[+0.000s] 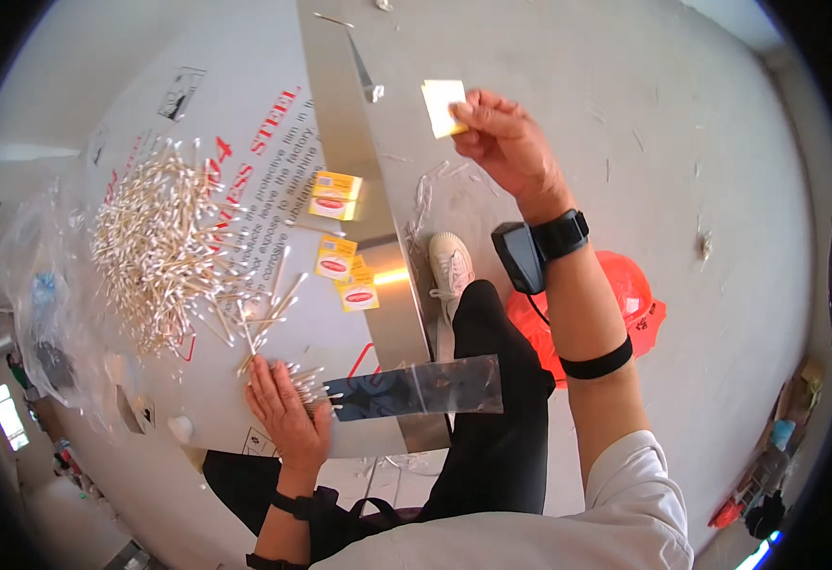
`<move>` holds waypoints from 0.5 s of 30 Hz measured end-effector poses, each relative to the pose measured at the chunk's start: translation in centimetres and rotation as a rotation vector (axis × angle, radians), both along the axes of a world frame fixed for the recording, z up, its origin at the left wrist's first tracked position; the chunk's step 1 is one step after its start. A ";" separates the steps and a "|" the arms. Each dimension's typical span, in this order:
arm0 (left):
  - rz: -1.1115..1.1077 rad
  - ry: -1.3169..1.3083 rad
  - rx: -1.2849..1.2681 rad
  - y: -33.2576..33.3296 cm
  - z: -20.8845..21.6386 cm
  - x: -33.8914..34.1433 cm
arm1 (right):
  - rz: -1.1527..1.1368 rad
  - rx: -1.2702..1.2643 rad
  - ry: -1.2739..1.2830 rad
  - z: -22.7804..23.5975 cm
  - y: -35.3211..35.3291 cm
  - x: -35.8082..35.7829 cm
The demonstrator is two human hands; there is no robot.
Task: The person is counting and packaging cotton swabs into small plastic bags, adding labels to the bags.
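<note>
My left hand (pixel 287 413) rests on the film-covered steel tabletop (pixel 273 57), curled around a small bundle of cotton swabs (pixel 309 388). Tips of these swabs reach the end of a long clear plastic sleeve (pixel 420 389), which lies across the table edge and over my leg. Out to the right and away from the table, my raised right hand (pixel 511 142) pinches a small pale card with yellow on it (pixel 444 106). Several yellow cards with a red oval (pixel 337 196) lie near the table's right edge, in two groups.
A big heap of loose cotton swabs (pixel 164 247) covers the table's left part. Beyond it sits a crumpled clear plastic bag (pixel 40 285). A red plastic bag (pixel 625 294) is on the floor at right, beside my arm. Stray swabs and scraps dot the floor.
</note>
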State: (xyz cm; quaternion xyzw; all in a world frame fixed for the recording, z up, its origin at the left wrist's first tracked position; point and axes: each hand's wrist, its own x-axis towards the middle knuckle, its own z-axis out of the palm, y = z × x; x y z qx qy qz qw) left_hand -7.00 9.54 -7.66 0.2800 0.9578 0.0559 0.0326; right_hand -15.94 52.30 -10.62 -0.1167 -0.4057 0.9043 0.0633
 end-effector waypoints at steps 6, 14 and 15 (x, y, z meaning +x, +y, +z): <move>-0.015 -0.021 0.023 0.0 -0.1 0.2 | 0.294 0.518 -0.192 0.8 -0.3 -4.7; 0.005 -0.066 0.042 0.0 0.2 0.1 | -0.041 0.434 -0.038 2.1 -0.9 -3.5; 0.007 -0.060 0.043 0.0 0.2 0.0 | -0.073 1.032 -0.293 1.3 -1.6 -3.8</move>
